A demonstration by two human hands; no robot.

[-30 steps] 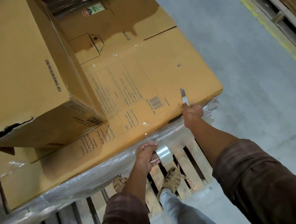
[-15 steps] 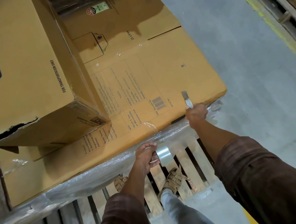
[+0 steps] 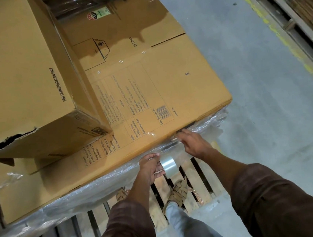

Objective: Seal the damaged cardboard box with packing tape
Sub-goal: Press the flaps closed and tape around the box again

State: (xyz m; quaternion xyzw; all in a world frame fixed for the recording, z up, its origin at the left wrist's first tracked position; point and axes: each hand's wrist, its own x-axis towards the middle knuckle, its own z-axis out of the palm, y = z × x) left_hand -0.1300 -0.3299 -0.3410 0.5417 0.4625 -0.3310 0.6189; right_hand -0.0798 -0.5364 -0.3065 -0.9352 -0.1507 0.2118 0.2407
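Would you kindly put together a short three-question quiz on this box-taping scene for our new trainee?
1. True or false: the left hand holds the roll of clear packing tape.
2. Where does the right hand rest? A) on the torn Crompton box B) at the near edge of the large flat carton C) on the wooden pallet
3. Fill in: the large carton's side is covered in clear ____ wrap.

Key: 1 true; 2 B; 3 plastic.
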